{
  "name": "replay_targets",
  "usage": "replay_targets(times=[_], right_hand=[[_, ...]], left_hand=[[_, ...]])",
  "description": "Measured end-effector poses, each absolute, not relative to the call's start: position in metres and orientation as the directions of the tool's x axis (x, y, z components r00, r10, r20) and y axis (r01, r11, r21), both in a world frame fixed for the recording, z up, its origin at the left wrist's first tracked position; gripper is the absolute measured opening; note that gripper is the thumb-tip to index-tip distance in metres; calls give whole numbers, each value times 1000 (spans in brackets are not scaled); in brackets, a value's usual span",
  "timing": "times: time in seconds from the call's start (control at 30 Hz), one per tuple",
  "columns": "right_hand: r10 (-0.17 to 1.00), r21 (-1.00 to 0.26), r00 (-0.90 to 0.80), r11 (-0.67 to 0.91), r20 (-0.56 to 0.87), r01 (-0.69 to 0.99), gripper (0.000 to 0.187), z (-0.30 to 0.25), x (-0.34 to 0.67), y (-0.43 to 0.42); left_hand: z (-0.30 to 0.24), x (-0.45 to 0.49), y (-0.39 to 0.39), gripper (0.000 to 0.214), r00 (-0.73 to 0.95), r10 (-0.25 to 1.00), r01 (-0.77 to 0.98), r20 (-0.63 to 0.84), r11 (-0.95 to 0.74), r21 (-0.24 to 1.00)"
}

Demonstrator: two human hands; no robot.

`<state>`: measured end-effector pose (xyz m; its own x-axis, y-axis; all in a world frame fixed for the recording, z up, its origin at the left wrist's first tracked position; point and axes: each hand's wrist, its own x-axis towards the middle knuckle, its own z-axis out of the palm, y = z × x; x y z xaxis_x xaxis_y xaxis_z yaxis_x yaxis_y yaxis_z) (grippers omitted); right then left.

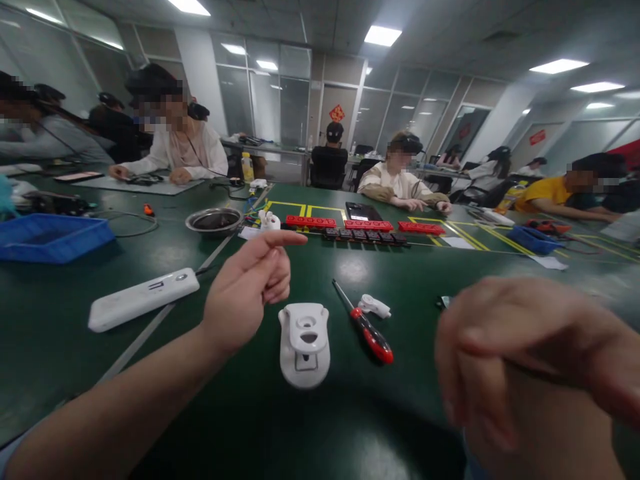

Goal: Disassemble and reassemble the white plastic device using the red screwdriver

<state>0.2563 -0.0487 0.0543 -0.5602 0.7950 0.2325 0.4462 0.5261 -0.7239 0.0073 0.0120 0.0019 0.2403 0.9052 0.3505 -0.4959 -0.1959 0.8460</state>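
My left hand is raised over the table, left of a white clip-like part. Its index finger points right, while the thumb and other fingers are curled in; nothing shows between them. Close to the camera, my right hand is blurred, its fingers bent downward, and what is inside them cannot be made out. Just beyond its left edge a small dark and white piece shows, partly hidden. Between the hands lie a red and black screwdriver, its tip pointing away, and a small white jointed part.
A white power bank-like device with a cable lies left. Beyond are a metal bowl, blue trays, red strips and a black slotted strip. Several people sit around the table and farther back.
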Motion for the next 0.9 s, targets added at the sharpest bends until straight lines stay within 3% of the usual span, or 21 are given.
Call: replay_targets(times=[0.07,0.13,0.27,0.47,0.57,0.7,0.9], right_hand=[[718,-804,-671,502,182,319,41,59,243,-44],[773,-772,-621,471,129,427,36,60,232,-36],[846,-612,-513,484,144,626,37,47,219,-17],[845,-539,-477,526,243,658,32,28,209,-4],[835,-497,-411,549,367,672,27,31,207,-11],[780,-531,-295,602,552,597,21,41,207,-28],[717,-518,-177,630,674,578,16,59,220,-59]], left_hand=[[3,13,22,22,366,924,-562,108,127,817],[2,17,29,24,454,883,-607,-122,407,683],[-11,23,34,23,520,795,-663,-314,607,439],[-28,32,31,20,594,722,-613,-354,692,383],[-30,32,28,16,532,759,-616,-377,652,443],[-34,32,25,16,409,834,-638,-370,552,537],[-11,2,28,23,332,916,-631,-226,393,668]])
